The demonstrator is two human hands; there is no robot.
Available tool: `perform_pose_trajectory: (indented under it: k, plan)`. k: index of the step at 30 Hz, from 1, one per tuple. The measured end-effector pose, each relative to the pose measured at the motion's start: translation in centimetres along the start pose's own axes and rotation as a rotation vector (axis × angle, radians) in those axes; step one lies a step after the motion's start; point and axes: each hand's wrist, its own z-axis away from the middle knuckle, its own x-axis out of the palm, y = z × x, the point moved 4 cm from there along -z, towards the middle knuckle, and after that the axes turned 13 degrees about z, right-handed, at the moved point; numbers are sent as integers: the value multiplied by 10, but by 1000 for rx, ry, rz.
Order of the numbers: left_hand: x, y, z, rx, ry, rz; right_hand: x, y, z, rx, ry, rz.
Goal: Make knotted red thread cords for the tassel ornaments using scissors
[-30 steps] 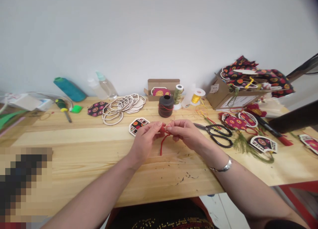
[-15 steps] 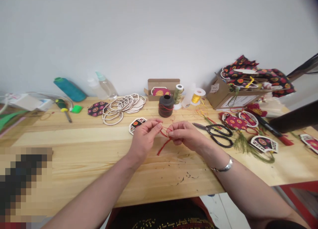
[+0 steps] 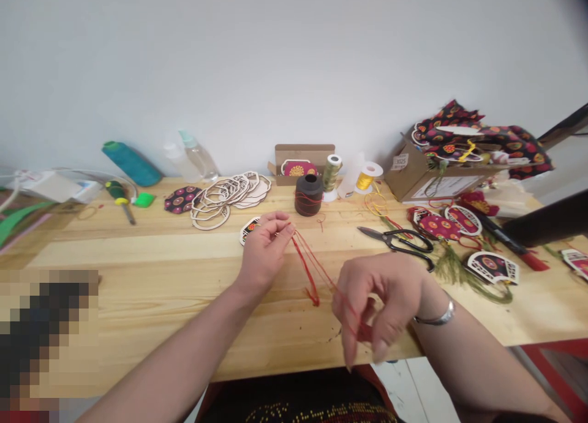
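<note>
Pinched between thumb and forefinger of my left hand (image 3: 269, 245) is red thread (image 3: 305, 261), over the middle of the table. A bundled end of it dangles below the fingertips. Two strands run down to my right hand (image 3: 379, 300), which is lower and nearer to me, blurred, its curled fingers hooked in the thread. Behind my left hand lies an octagonal patterned piece (image 3: 249, 230), partly hidden. A dark spool (image 3: 308, 196) with red thread around it stands beyond my hands. Black-handled scissors (image 3: 399, 240) lie to the right, close to my right wrist.
Thin wooden frames (image 3: 229, 193) lie at the back left, near a teal thread cone (image 3: 131, 164) and a screwdriver (image 3: 120, 202). A yellow spool (image 3: 367, 177) stands behind. At the right are a cardboard box (image 3: 422, 178) of patterned fabric and a green tassel (image 3: 454, 267).
My right hand has moved away from the left, toward me and to the right, drawing the red thread out between them. My left hand has stayed nearly in place.
</note>
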Motion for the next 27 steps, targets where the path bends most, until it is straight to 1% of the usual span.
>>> perform_pose_trajectory:
  k: [1, 3, 4, 5, 6, 7, 10, 11, 12, 13, 14, 17, 20, 24, 27]
  plan:
    - [0, 0, -1, -4, 9, -5, 1, 0, 4, -10, -22, 2]
    - [-1, 0, -1, -16, 10, -3, 0, 2, 11, -29, -5, -25]
    - [0, 0, -1, -22, 5, 2, -2, 3, 13, -44, 39, -45]
    - [0, 0, 0, -27, -1, 9, -6, 5, 13, -60, 116, -64]
    - [1, 1, 0, -29, -11, 16, -10, 8, 11, -62, 234, -77]
    - [2, 2, 1, -28, -22, 19, -17, 11, 8, -49, 398, -82]
    - [5, 6, 3, 1, -61, 10, -35, 24, -2, 60, 1008, -29]
    - [6, 8, 4, 13, -75, 6, -37, 26, -6, 81, 1147, 3]
    - [7, 9, 4, 23, -83, 7, -38, 28, -12, 70, 1212, 23]
    - [8, 9, 5, 30, -86, 11, -39, 30, -17, 44, 1235, 11]
    - [9, 10, 5, 34, -91, 16, -38, 31, -22, 13, 1221, -22]
    - [10, 10, 6, 35, -102, 7, -35, 36, -31, -59, 1106, -182]
    - [10, 10, 7, 34, -105, -19, -32, 40, -33, -95, 1025, -265]
    - [10, 10, 8, 27, -115, -33, -30, 44, -34, -108, 971, -264]
    - [10, 10, 7, 28, -119, -51, -30, 45, -33, -51, 983, -200]
